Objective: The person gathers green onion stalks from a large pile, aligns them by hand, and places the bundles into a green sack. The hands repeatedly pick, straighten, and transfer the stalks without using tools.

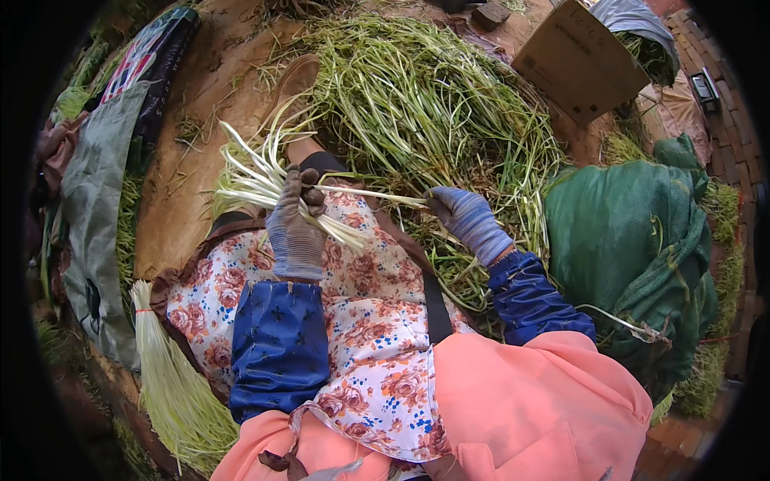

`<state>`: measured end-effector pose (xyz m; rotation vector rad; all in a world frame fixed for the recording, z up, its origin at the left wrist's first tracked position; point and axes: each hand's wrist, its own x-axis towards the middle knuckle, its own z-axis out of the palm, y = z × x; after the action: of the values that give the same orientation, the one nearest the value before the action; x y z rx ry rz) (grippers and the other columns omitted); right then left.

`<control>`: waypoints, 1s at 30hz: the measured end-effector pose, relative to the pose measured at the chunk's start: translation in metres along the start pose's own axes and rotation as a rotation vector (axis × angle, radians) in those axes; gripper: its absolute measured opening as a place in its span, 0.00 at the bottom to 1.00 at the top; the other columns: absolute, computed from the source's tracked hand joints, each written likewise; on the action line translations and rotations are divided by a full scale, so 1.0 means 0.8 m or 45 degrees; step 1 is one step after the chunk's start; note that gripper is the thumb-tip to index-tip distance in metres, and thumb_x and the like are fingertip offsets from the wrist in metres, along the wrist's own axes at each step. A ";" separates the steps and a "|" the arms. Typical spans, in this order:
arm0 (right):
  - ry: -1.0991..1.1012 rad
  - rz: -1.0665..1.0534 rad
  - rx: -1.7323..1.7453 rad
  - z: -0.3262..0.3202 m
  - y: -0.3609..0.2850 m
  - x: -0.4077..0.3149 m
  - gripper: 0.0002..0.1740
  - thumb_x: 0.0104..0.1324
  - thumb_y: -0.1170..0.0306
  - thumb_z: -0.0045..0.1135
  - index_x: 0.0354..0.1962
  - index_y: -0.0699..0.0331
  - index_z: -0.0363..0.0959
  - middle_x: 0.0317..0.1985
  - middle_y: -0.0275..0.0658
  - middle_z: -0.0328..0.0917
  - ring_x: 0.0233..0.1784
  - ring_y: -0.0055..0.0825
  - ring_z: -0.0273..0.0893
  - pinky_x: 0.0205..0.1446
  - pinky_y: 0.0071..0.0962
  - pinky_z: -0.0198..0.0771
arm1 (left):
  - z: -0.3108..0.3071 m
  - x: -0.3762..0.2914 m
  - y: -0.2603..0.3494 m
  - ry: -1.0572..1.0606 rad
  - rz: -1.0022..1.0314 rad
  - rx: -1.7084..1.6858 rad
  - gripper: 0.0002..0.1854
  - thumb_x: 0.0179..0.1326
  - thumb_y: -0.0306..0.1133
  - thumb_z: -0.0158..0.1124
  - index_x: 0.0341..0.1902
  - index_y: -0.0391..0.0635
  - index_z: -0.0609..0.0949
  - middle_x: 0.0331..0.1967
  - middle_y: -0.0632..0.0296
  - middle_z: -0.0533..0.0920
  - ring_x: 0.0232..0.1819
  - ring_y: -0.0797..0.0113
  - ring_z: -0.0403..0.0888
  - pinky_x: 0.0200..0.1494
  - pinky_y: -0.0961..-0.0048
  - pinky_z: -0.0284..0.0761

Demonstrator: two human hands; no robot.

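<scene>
My left hand [296,225], in a striped knit glove with dark, soiled fingers, is closed around a bunch of pale stalks [255,171] above the floral apron. A single long stalk [376,193] runs between my two hands. Its right end is pinched in my right hand [466,219], gloved in blue-grey knit. Beyond and to the right lies a large heap of long green leafy stalks [409,108]. A tied bundle of pale stalks [174,385], bound with a red band, lies at the lower left beside the apron.
A full green mesh sack [619,234] stands at the right. Behind it are a cardboard box [580,60] and a brick [490,15]. Grey-green woven sheeting [99,210] covers greens at the left. A shoe [298,81] touches the heap's left edge.
</scene>
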<state>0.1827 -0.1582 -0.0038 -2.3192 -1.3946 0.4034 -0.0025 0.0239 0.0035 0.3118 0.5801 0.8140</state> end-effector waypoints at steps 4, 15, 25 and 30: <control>-0.326 0.239 -0.479 -0.022 0.056 -0.007 0.11 0.60 0.61 0.46 0.34 0.58 0.70 0.31 0.46 0.74 0.36 0.46 0.72 0.40 0.40 0.68 | 0.005 -0.018 0.046 -0.060 0.135 -0.044 0.09 0.60 0.32 0.53 0.42 0.44 0.74 0.32 0.63 0.76 0.21 0.80 0.68 0.17 0.89 0.62; -0.055 -0.315 0.868 -0.039 -0.094 0.046 0.20 0.59 0.71 0.54 0.50 0.66 0.66 0.47 0.40 0.72 0.50 0.24 0.69 0.52 0.23 0.64 | -0.013 -0.030 0.016 -0.419 -0.149 0.086 0.15 0.61 0.35 0.51 0.48 0.39 0.70 0.30 0.59 0.79 0.17 0.77 0.71 0.18 0.85 0.67; -0.266 -0.316 0.657 -0.002 -0.114 0.037 0.12 0.57 0.70 0.54 0.39 0.63 0.74 0.32 0.41 0.78 0.33 0.25 0.76 0.38 0.23 0.71 | -0.018 -0.017 0.023 -0.366 0.036 0.291 0.16 0.60 0.35 0.54 0.47 0.38 0.72 0.32 0.58 0.79 0.20 0.76 0.74 0.19 0.85 0.67; -0.270 -0.112 0.320 -0.016 -0.053 -0.008 0.11 0.57 0.67 0.53 0.38 0.59 0.75 0.32 0.43 0.77 0.33 0.33 0.77 0.37 0.27 0.71 | -0.019 -0.010 0.040 -0.349 0.018 0.147 0.13 0.58 0.35 0.55 0.45 0.42 0.74 0.31 0.59 0.79 0.23 0.76 0.74 0.18 0.85 0.65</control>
<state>0.1528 -0.1487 0.0278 -2.0521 -1.4433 0.7697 -0.0342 0.0393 0.0094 0.5250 0.3683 0.7373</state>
